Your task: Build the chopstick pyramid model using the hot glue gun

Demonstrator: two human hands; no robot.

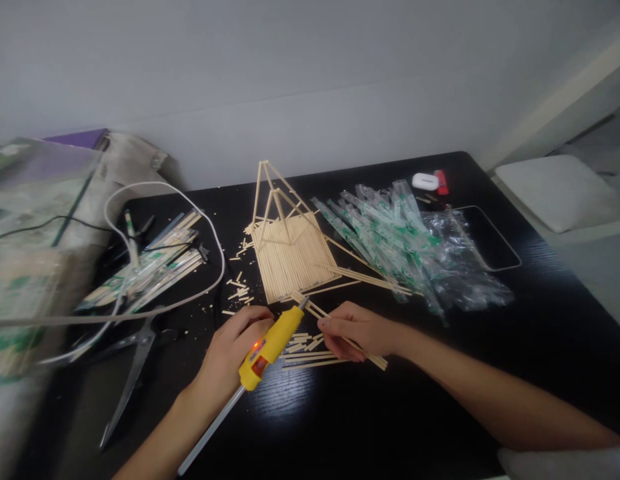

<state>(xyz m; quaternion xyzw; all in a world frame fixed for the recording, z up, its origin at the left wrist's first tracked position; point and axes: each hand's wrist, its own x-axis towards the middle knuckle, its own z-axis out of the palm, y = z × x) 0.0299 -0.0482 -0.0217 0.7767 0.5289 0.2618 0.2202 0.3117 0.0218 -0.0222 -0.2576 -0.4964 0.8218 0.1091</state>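
Observation:
My left hand is closed around a yellow glue gun whose red light glows; its metal tip points up and right to a joint of thin wooden sticks. My right hand pinches those wooden sticks, which slant across the black table. Just beyond the tip stands a stick model: a flat mat of sticks with a tall triangular frame rising from its far side. Loose cut sticks lie between my hands.
Empty green-printed chopstick wrappers are heaped to the right. Wrapped chopsticks, a white cable and scissors lie on the left beside a blurred bag. A white case and a red lighter sit at the far edge.

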